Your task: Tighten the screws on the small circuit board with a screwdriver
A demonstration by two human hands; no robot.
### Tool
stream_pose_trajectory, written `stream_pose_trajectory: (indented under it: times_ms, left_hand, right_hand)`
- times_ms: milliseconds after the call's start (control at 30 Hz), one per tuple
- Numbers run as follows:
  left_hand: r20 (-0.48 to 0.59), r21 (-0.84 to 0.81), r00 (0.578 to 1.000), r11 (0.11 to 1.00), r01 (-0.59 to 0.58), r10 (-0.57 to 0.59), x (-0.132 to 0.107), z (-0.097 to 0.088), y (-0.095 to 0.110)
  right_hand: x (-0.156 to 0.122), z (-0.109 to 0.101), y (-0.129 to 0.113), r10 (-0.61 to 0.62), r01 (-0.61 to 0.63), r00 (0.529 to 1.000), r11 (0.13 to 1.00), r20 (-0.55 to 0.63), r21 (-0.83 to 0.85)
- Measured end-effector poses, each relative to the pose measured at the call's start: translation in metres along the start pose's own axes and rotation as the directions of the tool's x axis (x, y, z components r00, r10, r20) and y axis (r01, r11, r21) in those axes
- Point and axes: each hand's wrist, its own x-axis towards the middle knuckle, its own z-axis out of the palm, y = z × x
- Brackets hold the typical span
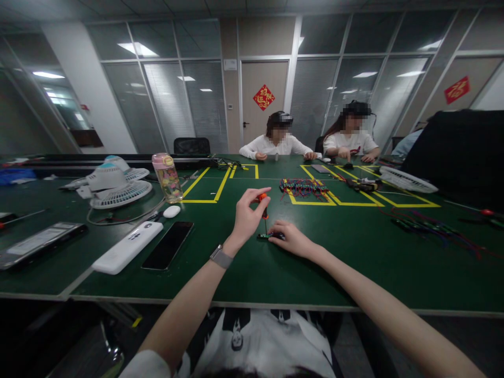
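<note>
My left hand [249, 211] grips the orange and black handle of a screwdriver [265, 210] between thumb and fingers. The screwdriver stands upright, its thin shaft pointing down at a small green circuit board [263, 237] on the green table. My right hand [291, 238] rests on the table with its fingers closed on the right end of that board. The fingers partly cover the board, so its far end is hidden. Whether the screwdriver's tip sits in a screw is too small to tell.
Left of my arm lie a black phone [168, 245], a white power bank [128, 247] and a bottle [168, 178]. White fans [114, 186] stand beyond. Wired boards are heaped in a pile [304, 187] and another pile [429, 227] at right. Two people sit across the table [346, 273].
</note>
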Motion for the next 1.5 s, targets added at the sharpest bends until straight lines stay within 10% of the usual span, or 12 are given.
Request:
stream_pose_trajectory:
  times_ms: [1500]
  left_hand:
    - [-0.016,0.13,1.0,0.991,-0.014,0.017,-0.0018,-0.0002,0.004]
  right_hand:
    - [-0.0006,-0.0015,-0.0009,0.006,-0.006,1.0,1.0,0.002,0.01]
